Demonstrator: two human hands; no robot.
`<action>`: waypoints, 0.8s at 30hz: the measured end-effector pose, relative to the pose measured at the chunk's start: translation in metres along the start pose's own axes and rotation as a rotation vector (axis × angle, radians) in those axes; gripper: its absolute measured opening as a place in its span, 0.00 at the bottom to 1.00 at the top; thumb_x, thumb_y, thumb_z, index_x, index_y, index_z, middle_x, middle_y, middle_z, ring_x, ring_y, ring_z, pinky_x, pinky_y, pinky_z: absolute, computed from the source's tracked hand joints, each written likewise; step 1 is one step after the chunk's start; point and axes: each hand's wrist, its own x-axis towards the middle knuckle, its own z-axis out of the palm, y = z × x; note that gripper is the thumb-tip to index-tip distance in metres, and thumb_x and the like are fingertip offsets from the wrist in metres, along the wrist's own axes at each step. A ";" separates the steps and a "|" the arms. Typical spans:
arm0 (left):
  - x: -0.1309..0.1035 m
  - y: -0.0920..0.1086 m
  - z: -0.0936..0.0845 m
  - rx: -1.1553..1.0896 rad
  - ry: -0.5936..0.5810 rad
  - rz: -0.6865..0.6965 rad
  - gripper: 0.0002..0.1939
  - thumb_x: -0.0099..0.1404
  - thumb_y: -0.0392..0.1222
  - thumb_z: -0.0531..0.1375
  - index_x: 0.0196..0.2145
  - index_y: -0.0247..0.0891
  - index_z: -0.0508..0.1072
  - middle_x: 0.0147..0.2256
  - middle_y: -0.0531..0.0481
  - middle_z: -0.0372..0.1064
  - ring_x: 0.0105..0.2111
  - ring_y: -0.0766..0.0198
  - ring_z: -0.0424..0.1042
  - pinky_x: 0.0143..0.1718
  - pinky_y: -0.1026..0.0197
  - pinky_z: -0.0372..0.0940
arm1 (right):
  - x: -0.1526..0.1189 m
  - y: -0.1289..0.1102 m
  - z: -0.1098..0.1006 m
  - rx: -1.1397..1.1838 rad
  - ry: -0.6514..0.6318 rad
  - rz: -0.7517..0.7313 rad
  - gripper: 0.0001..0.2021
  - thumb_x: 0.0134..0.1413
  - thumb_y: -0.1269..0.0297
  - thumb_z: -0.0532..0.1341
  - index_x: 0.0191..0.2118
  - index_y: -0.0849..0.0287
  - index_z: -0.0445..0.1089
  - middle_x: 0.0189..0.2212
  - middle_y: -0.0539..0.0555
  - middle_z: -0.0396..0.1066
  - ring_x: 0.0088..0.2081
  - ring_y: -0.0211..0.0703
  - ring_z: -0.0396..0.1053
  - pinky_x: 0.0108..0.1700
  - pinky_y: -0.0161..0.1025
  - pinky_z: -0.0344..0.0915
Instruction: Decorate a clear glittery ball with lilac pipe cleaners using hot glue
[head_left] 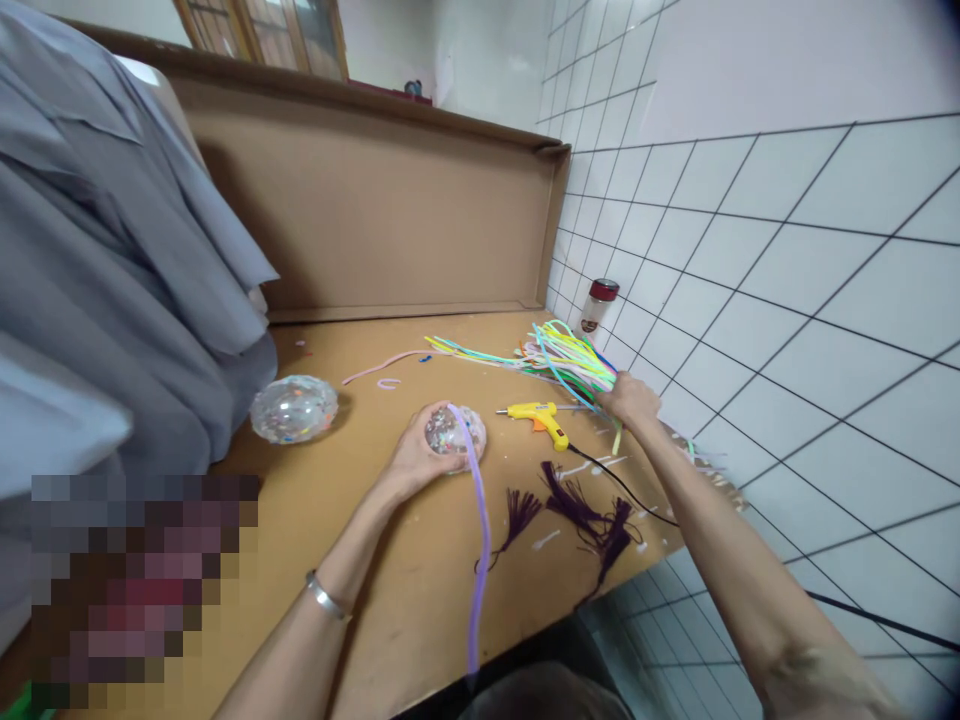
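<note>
A clear round ball with coloured specks inside rests in my left hand, whose fingers curl around its left side. A long purple strip, which looks like a pipe cleaner, lies across the ball and hangs toward me past the table's front edge. Over on the right, my right hand is closed on the near end of a bundle of multicoloured pipe cleaners; its fingertips are partly hidden. Just left of that hand lies a yellow glue gun, its nozzle pointing left.
Several dark purple tassels lie in front of the glue gun. Another clear ball sits at left, near a person in grey clothing. A red-lidded jar stands by the tiled wall. A cardboard panel borders the back.
</note>
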 end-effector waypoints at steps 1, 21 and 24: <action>-0.001 0.003 0.000 -0.006 0.000 -0.011 0.47 0.34 0.46 0.74 0.54 0.38 0.66 0.51 0.40 0.69 0.52 0.47 0.70 0.56 0.44 0.64 | -0.001 0.009 0.000 -0.014 0.005 0.025 0.21 0.55 0.56 0.60 0.51 0.63 0.67 0.46 0.67 0.73 0.48 0.57 0.72 0.45 0.46 0.66; -0.005 0.010 0.001 0.015 -0.007 -0.002 0.47 0.34 0.46 0.75 0.53 0.38 0.66 0.50 0.42 0.69 0.52 0.47 0.71 0.57 0.44 0.64 | -0.108 -0.048 0.061 0.045 -0.032 -0.285 0.16 0.65 0.63 0.52 0.50 0.68 0.69 0.47 0.69 0.71 0.45 0.55 0.73 0.41 0.43 0.66; -0.004 0.007 0.001 0.007 0.003 0.008 0.46 0.34 0.45 0.75 0.53 0.39 0.67 0.48 0.42 0.70 0.50 0.48 0.72 0.56 0.44 0.64 | -0.111 -0.048 0.055 0.116 -0.027 -0.290 0.16 0.66 0.64 0.49 0.48 0.66 0.69 0.47 0.66 0.72 0.45 0.52 0.73 0.41 0.40 0.64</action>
